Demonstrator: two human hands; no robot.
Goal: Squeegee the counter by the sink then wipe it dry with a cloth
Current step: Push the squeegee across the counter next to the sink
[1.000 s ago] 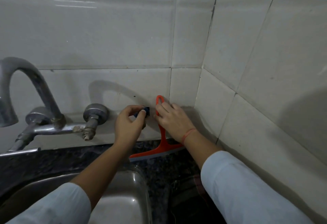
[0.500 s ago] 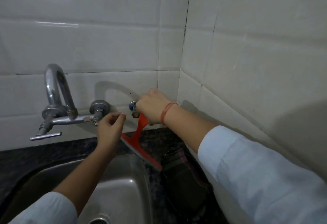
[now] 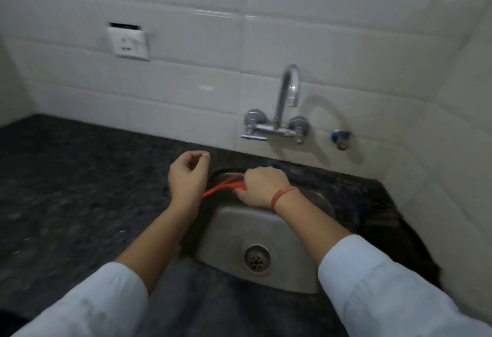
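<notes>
My right hand point(image 3: 259, 186) grips the handle of the red squeegee point(image 3: 223, 187) above the far rim of the steel sink point(image 3: 266, 233). The squeegee's blade end points left toward my left wrist and is blurred. My left hand point(image 3: 187, 175) hovers just left of the sink over the dark speckled counter point(image 3: 80, 190), fingers loosely curled with thumb and forefinger near each other, holding nothing. A dark cloth point(image 3: 383, 219) seems to lie on the counter right of the sink, blurred.
A chrome tap point(image 3: 286, 105) is mounted on the white tiled wall above the sink, with a small blue valve point(image 3: 339, 138) to its right. A wall socket point(image 3: 129, 44) sits upper left. The counter stretches far to the left; a tiled side wall closes the right.
The squeegee came off the blue valve by the corner wall. My right hand carried it left and down to the sink's far rim. The view pulled back and swung left.
</notes>
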